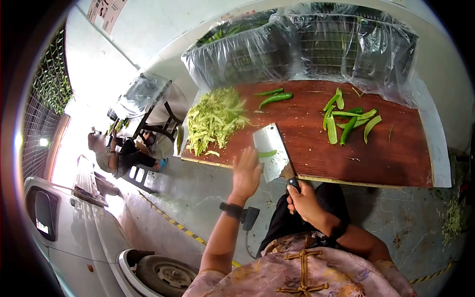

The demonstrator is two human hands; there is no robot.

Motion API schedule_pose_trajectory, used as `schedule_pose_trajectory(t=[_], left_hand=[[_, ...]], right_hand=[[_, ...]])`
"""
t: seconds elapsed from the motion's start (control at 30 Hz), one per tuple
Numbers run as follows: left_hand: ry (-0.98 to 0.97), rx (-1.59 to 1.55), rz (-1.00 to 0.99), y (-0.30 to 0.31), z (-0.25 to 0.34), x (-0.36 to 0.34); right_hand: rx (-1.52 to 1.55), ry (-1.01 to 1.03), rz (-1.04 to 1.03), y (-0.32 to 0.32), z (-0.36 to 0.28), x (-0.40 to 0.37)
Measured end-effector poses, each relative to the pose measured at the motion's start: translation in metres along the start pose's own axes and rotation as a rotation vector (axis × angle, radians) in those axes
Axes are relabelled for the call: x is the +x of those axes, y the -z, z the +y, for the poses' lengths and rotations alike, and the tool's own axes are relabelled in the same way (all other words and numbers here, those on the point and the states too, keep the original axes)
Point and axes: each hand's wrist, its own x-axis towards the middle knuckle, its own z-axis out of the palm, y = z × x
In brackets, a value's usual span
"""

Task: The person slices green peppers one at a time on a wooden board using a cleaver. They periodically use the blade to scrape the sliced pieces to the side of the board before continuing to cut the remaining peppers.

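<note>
My right hand (305,202) grips the handle of a cleaver (275,157), its broad blade lying flat over the front edge of the wooden board (316,143). A pale green pepper strip (267,153) rests on the blade. Beside the blade's left edge, my left hand (246,173) has its fingers stretched out, slightly blurred, with nothing seen in it. A heap of shredded green pepper (215,119) lies at the board's left end. Two whole green peppers (275,99) are near the back. Several split pepper pieces (350,119) lie on the right.
Crates lined with clear plastic (242,54) stand behind the board, one with green peppers. A seated person (118,156) is at the left near a small table (153,106). A white vehicle (81,237) is at the lower left. Green scraps (452,220) lie on the floor at right.
</note>
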Motion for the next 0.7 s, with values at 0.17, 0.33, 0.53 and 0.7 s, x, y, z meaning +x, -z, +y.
schedule_pose_trajectory(t=[0.17,0.33,0.53,0.7], left_hand=[[0.008,-0.028,0.005,0.003,0.003,0.001],[0.070,-0.079,-0.001,0.013,-0.001,0.002],[0.021,-0.078,0.266,0.004,-0.009,-0.004],[0.022,-0.086,0.356,0.003,-0.005,0.001]], right_hand=[[0.021,0.006,-0.002,-0.013,0.002,0.015],[0.025,0.042,-0.025,-0.013,0.003,0.022],[0.029,-0.002,-0.025,-0.009,-0.002,0.022],[0.020,0.010,-0.088,-0.005,-0.005,0.019]])
